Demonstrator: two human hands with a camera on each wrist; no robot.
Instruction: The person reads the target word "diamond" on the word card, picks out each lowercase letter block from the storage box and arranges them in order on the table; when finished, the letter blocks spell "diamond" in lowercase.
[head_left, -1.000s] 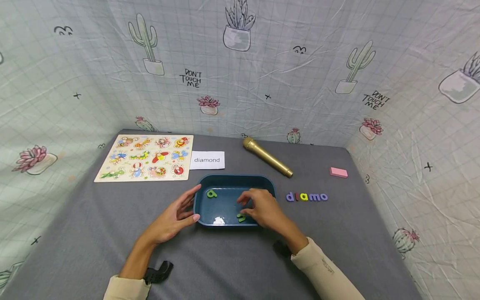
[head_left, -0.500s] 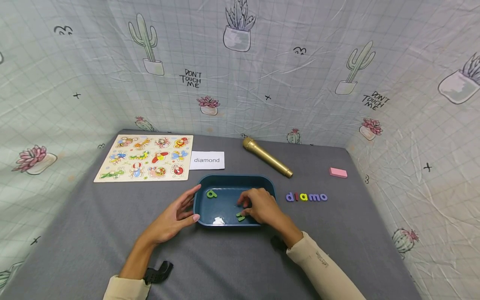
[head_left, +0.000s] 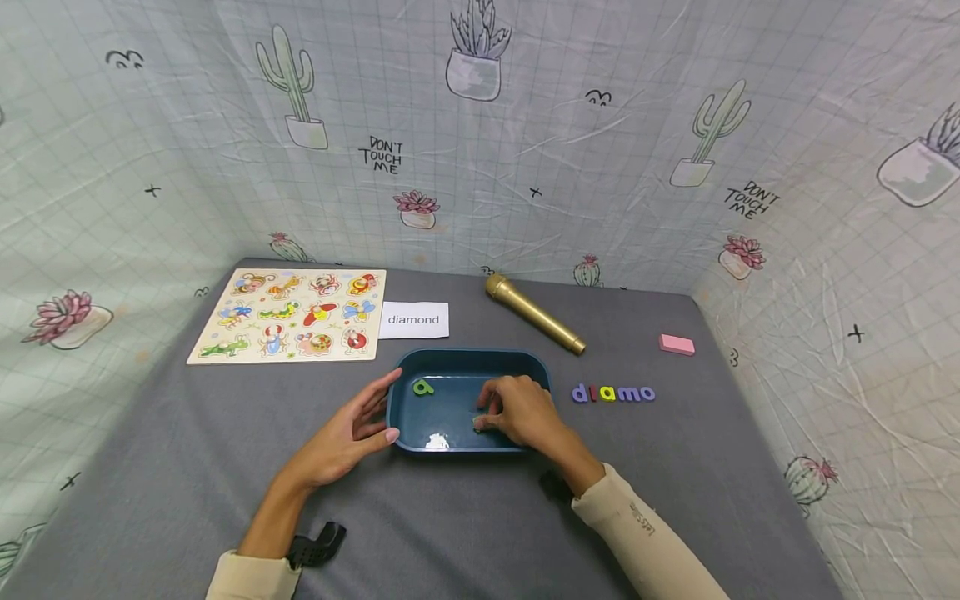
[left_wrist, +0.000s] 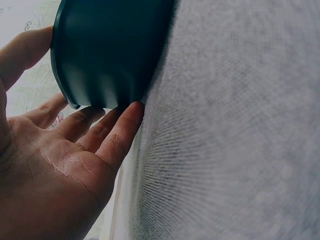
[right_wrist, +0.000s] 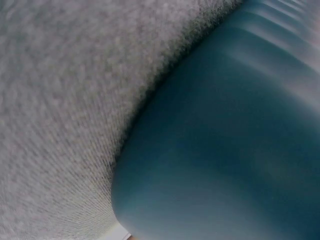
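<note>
A dark teal tray [head_left: 442, 452] sits on the grey cloth. My left hand [head_left: 347, 437] spans its left end, thumb at the rim and fingers fairly straight; the left wrist view has the fingers [left_wrist: 122, 132] against the tray's outer wall. Inside the tray, my right hand [head_left: 525, 414] has curled fingers and pinches a small green letter, mostly hidden by the thumb. Another green letter [head_left: 423, 387], looking like an a or q, lies in the tray's far left corner. Only the tray's outer wall [right_wrist: 225, 150] and the cloth show in the right wrist view, not the fingers.
Right of the tray, coloured letters [head_left: 613, 394] spell "diamo". Behind stand a "diamond" card [head_left: 414, 321], an insect picture board [head_left: 288, 317] and a gold microphone [head_left: 536, 315], lying flat. A pink block [head_left: 677, 345] is at the far right.
My right fingers and thumb have closed on the green letter near the tray's front side, and it has gone mostly out of sight. The left hand stays at the tray's end.
</note>
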